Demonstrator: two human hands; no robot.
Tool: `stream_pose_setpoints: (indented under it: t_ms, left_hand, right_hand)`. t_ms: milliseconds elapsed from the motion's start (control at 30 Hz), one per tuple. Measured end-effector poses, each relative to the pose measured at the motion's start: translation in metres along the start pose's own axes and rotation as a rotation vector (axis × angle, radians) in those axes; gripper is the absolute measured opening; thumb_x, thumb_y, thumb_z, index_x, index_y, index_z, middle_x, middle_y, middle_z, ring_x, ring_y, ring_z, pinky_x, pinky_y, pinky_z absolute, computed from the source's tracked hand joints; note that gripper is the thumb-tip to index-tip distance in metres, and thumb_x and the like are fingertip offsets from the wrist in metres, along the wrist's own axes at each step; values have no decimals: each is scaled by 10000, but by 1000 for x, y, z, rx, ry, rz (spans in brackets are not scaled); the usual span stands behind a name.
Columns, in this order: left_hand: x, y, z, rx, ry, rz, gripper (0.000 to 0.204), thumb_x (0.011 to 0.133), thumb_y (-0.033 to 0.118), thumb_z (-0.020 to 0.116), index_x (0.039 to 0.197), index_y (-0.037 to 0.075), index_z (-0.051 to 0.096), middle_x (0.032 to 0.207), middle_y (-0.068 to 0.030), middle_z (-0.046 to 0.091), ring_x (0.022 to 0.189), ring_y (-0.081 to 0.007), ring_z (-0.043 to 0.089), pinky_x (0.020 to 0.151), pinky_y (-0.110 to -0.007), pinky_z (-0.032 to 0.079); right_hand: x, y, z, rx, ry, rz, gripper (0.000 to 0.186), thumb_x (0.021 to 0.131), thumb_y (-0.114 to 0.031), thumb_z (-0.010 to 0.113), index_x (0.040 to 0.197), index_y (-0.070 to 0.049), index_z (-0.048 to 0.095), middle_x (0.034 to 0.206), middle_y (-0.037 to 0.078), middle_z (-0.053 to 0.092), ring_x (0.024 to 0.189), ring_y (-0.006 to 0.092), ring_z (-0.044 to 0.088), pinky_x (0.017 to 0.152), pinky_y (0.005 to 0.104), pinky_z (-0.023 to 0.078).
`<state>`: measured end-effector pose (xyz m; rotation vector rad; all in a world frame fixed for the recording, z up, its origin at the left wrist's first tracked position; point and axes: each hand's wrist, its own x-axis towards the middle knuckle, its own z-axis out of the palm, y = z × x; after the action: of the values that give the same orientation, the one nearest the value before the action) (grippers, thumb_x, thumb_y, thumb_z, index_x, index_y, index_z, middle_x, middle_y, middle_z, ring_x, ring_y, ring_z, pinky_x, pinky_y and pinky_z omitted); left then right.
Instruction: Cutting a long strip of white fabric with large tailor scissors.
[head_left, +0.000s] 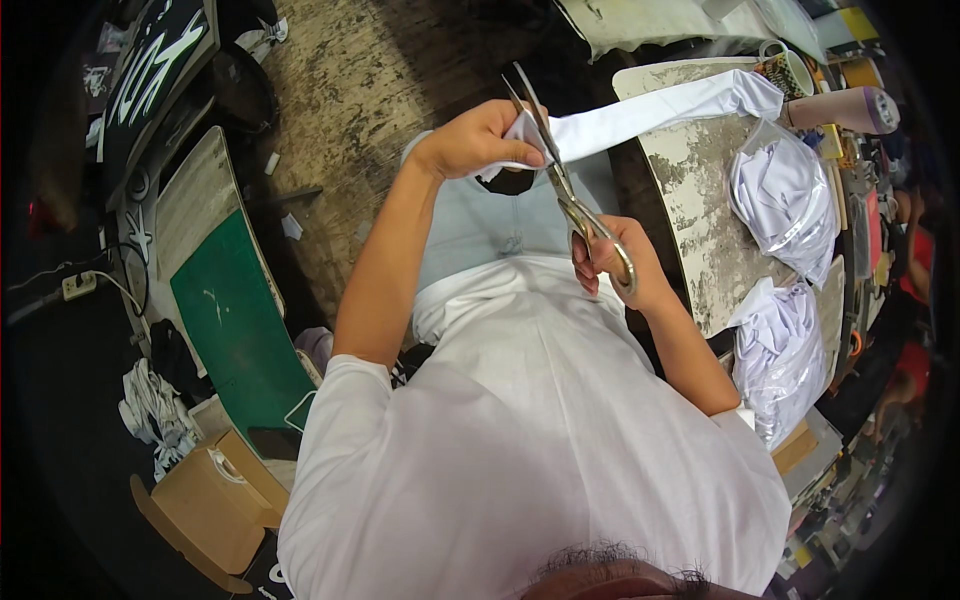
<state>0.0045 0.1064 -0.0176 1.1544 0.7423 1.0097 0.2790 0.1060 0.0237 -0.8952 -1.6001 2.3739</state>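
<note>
My left hand point(485, 140) pinches the end of a long white cloth strip point(650, 115) above my lap. The strip stretches off to the right and its far end lies on the worn table. In my right hand point(630, 255) is a pair of metal scissors point(565, 185), fingers through the handle loops. Their blades point away from me and stand slightly apart, crossing the cloth just right of my left fingers. Whether the cloth lies between the blades or behind them, I cannot tell.
On the worn table point(675, 215) at right lie clear bags of white cloth point(785, 200), a mug point(785, 68) and a pinkish bottle point(845, 110). At left are a green-topped board point(240, 330) and an opened cardboard box point(215, 500). Stained flooring point(340, 90) stretches ahead.
</note>
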Motion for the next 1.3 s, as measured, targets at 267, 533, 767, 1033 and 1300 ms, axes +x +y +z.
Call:
stream_pose_setpoints:
  t_ms: [267,533,767,1033,1300]
  left_hand:
    - [-5,12,10,-25,71,-2,248,806,183,790,821,83,563,763,62,493,719,-46,433,645,-211,337]
    - [-3,7,1,37,-12,35,191,846,105,754,964,36,621,843,42,582,764,-44,518,692,-218,431]
    - [-5,11,9,-72,62,-20,268,820,194,785,903,63,567,780,56,499,718,-45,439,631,-204,342]
    - [-8,7,3,-108,37,-18,292,807,205,799,904,79,554,784,53,515,717,-44,452,625,-207,347]
    - [-8,14,5,61,151,125,450,767,373,835,937,66,552,779,47,512,715,-36,451,625,-201,343]
  right_hand:
    - [6,-8,3,10,-23,-20,695,751,-722,678,755,-51,493,617,4,466,507,88,466,465,224,387]
    - [7,0,5,-24,-21,-22,739,739,-772,627,777,-43,508,605,2,463,504,95,461,468,236,402]
    - [15,-6,4,95,-59,-119,657,826,-691,622,751,-47,513,616,21,499,510,114,502,478,249,415]
    - [14,-11,1,115,-45,-12,537,832,-539,732,739,-56,516,591,0,477,485,98,490,447,239,402]
    - [5,-1,-4,-72,-71,-311,644,796,-660,700,799,-42,517,693,6,509,624,91,493,581,248,432]
